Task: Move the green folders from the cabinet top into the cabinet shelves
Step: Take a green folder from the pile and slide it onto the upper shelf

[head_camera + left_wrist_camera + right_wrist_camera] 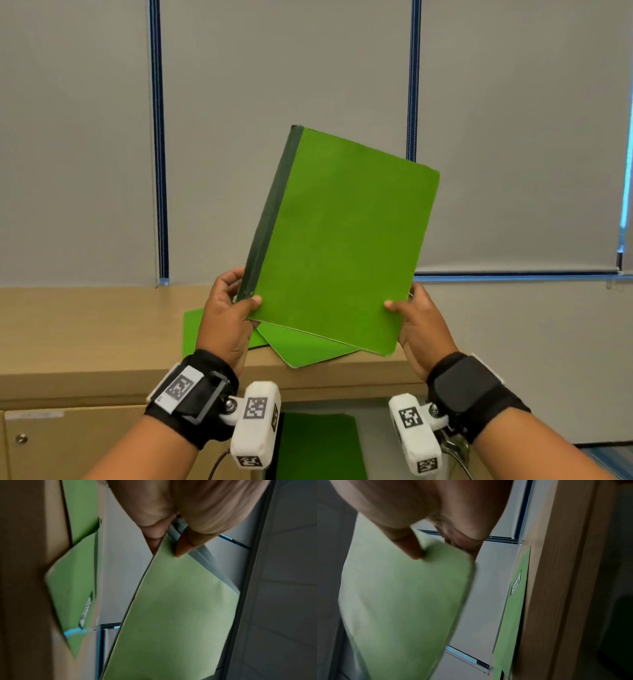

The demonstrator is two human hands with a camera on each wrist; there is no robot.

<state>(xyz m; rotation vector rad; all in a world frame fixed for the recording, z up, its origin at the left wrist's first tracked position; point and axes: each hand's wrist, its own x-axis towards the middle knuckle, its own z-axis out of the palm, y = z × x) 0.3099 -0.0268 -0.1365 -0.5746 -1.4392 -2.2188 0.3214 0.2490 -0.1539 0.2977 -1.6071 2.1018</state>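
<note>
Folder (337, 240): lifted off counter (85, 329), my left hand (226, 318) and right hand (419, 323) pinching its near corners. Transfer step; next I lower it to the shelf (317, 445).

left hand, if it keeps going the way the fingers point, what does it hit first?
Likely nothing on the cabinet. The left hand, gripping the raised green folder at its spine corner, points up and forward; next in line looks like the grey blind, though depth is unclear.

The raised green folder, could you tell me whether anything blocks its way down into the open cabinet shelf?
Nothing visible does. The raised green folder is pinched by the left hand and right hand above the cabinet top; the open shelf below already holds one green folder lying flat.
</note>
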